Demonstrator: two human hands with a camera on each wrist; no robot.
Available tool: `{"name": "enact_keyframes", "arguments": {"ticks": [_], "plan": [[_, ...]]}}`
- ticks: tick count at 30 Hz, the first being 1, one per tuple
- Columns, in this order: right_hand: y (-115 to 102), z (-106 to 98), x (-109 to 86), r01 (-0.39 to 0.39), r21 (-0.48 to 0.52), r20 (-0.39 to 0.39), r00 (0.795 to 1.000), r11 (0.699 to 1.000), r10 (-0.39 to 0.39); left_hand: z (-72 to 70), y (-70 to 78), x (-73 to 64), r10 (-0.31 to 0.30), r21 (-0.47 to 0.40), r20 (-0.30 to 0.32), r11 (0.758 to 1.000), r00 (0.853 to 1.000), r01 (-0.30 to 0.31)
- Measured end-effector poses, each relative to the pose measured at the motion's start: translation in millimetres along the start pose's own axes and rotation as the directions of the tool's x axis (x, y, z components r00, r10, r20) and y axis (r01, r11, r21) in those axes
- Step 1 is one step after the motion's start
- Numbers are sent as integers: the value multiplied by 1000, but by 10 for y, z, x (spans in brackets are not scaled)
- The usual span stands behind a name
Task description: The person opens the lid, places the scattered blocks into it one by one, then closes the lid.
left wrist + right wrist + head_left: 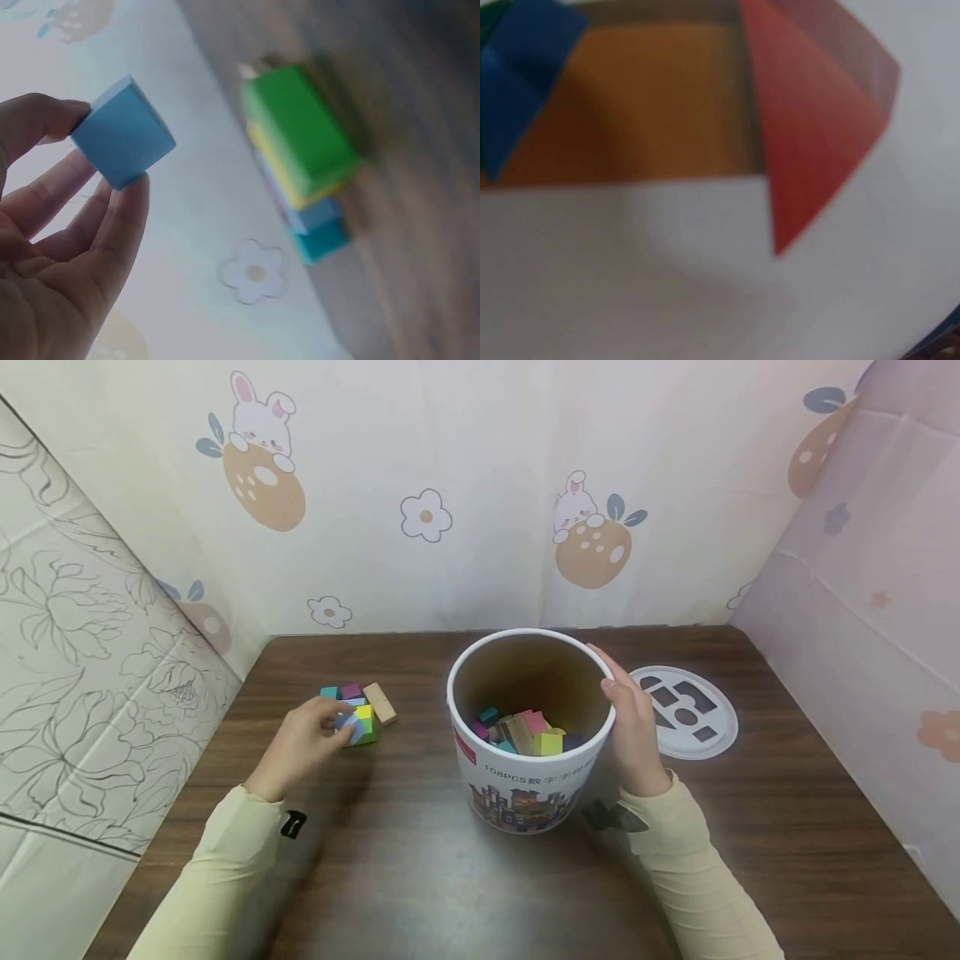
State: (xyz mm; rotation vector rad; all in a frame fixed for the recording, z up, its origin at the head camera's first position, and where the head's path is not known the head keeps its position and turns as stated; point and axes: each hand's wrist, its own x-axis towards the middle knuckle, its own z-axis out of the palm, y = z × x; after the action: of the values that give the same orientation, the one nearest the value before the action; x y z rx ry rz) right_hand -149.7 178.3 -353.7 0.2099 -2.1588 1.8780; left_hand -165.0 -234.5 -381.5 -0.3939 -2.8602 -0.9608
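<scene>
My left hand (300, 745) pinches a light blue cube (124, 142) between thumb and fingertips, held up off the table in the left wrist view. Close by it stands a small cluster of blocks: a green block (304, 131), a yellow one (363, 712), a teal one (328, 692), a purple one (350, 690) and a plain wooden block (380, 703). My right hand (633, 727) grips the rim of a white bucket (528, 777) from its right side. Coloured blocks (551, 743) lie in the bottom of the bucket. The right wrist view shows only the bucket's printed wall (652, 255), very close.
A round white lid (720, 727) with shaped cut-outs lies on the brown table (405, 860), right of the bucket. Behind the table hangs a patterned curtain (495, 577), with more patterned sheets at both sides.
</scene>
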Motion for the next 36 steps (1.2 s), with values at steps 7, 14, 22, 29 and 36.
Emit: {"name": "enact_keyframes", "arguments": {"ticks": [7,14,22,29,36], "plan": [[-15,4,-5,-5,12,-3,1000,1000,5,-139,371,128,79,-90,-115,992,990,-89],[14,0,3,3,-6,3,1000,1000,-3,-202,786,270,144,-232,-150,957,978,-177],[22,-2,4,-10,-7,4,1000,1000,10,-164,1292,474,271,-268,-113,918,956,-292],[21,-3,0,-5,1,2,1000,1000,5,-28,1688,621,404,-265,-17,880,915,-393],[44,-10,3,0,-29,16,1000,1000,0,174,1918,738,438,-256,81,877,895,-406]]}}
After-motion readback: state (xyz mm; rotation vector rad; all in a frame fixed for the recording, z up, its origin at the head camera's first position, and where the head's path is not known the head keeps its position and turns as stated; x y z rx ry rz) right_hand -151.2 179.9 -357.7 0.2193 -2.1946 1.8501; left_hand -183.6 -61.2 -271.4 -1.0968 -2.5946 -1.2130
